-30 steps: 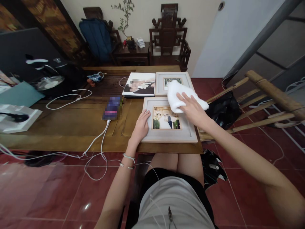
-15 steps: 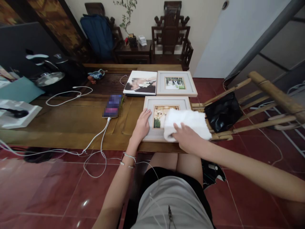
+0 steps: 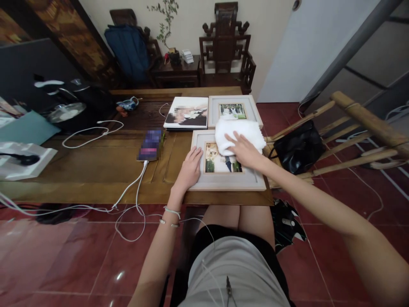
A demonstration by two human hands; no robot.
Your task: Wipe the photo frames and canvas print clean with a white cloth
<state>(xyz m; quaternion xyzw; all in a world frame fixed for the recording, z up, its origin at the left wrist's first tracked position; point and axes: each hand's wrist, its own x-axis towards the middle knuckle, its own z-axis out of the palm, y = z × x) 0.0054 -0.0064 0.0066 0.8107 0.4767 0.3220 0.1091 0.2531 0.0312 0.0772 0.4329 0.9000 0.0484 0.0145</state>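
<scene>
A light wooden picture frame (image 3: 198, 181) lies flat at the table's near right edge, with a photo inside a pale mount. My left hand (image 3: 191, 168) rests on its left side, fingers stretched out and together flat over the border. Spread across a folded white cloth (image 3: 252, 130), my right hand (image 3: 241, 149) holds it against the upper part of the frame. The cloth covers the top right of the photo and overlaps the lower edge of a second picture frame (image 3: 254, 111) behind. Beside that one lies a white-covered photo book (image 3: 188, 104).
A phone (image 3: 150, 145) with a charging cable (image 3: 140, 179) lies left of the frames. Farther left are a glass-lidded pot (image 3: 68, 113) and a white power strip (image 3: 41, 157). A bamboo chair (image 3: 354, 113) bearing a black bag (image 3: 300, 147) stands at the right.
My right hand has moved the cloth up and slightly left, from the frame's lower right to its top edge. More of the photo shows now. My left hand has stayed in place.
</scene>
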